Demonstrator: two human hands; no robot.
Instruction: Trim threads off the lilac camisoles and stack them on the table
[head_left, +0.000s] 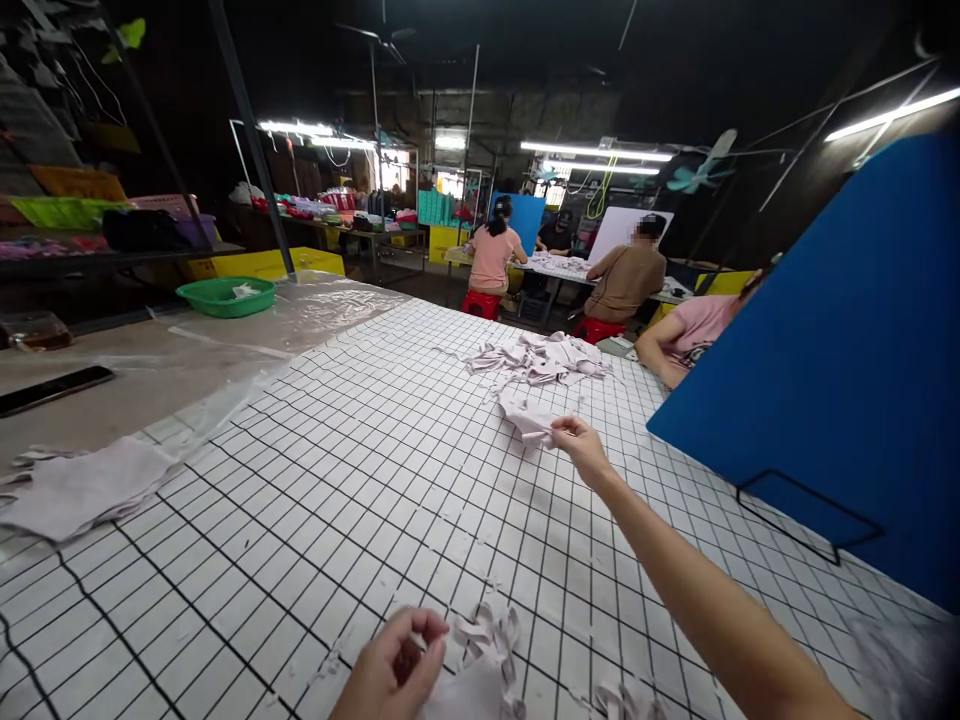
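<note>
My right hand (582, 448) reaches out over the table with its fingertips pinched on a pale pinkish-grey fabric piece (525, 412). That piece lies just in front of a loose heap of similar fabric pieces (540, 358). Close to me, my left hand (397, 662) is loosely curled, with a gap between thumb and fingers and nothing visible in them. Beside and partly behind it lies another fabric piece (472, 690) with curly strips at its edge. A flat stack of fabric pieces (94, 485) rests at the far left.
A white table cover with a black grid (360, 440) spreads before me, dotted with small scraps. A tall blue board (840, 370) stands at the right. Left are a green basket (226, 296) and a phone (56, 390). Several people sit at tables beyond.
</note>
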